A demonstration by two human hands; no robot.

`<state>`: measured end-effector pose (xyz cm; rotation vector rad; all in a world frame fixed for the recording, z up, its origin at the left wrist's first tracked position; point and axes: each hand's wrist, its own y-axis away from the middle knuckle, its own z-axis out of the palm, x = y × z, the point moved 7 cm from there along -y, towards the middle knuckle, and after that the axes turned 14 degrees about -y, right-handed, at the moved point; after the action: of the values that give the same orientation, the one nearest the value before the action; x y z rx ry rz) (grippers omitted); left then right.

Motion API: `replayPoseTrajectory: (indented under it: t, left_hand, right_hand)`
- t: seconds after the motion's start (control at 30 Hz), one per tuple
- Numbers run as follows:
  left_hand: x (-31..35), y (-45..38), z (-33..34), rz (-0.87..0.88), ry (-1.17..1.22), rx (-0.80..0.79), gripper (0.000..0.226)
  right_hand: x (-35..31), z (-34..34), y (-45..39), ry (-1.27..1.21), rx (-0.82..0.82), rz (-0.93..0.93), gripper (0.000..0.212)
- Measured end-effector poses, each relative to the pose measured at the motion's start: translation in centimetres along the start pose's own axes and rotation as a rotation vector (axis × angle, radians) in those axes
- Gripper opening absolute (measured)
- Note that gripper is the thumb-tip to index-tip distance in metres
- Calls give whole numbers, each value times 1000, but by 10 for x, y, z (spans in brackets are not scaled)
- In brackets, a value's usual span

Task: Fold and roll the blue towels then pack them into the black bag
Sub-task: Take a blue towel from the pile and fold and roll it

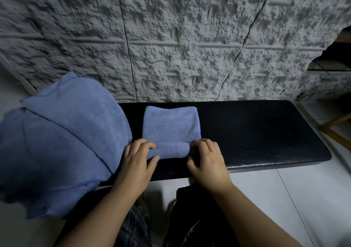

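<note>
Folded blue towel (171,125) lies flat mid-worktop (266,132), its near edge rolled up into a short roll. Left hand (137,157) grips roll's left end, fingers curled over top, thumb under near side. Right hand (207,157) grips the right end w/ curled fingers; roll's right tip hidden behind them. Pile of loose blue towels (62,142) covers worktop's left end, drapes off the edge, partly cut off at frame left. Dark shape below the right wrist, prob. black bag (197,218), too dim to make out. Rough grey wall (171,37) behind.
</note>
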<state>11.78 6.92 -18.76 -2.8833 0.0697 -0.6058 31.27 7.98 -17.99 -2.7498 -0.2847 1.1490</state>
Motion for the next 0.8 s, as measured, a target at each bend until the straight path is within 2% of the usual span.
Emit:
replayPoseTrajectory:
  t: [0.1,0.23,0.47,0.8]
  left_hand:
    - [0,-2,5,12,-7,-56,42]
    - [-2,-4,3,5,5,-32,46]
    - [-3,-6,1,-26,37,-16,37]
    - [0,-1,-5,-84,107,-65,32]
  right_hand:
    - [0,1,0,44,-5,-34,37]
    - [3,1,-1,14,-20,-6,41]
    - [10,-4,-2,-70,-18,80,28]
    - [9,-8,2,-194,-76,285,26]
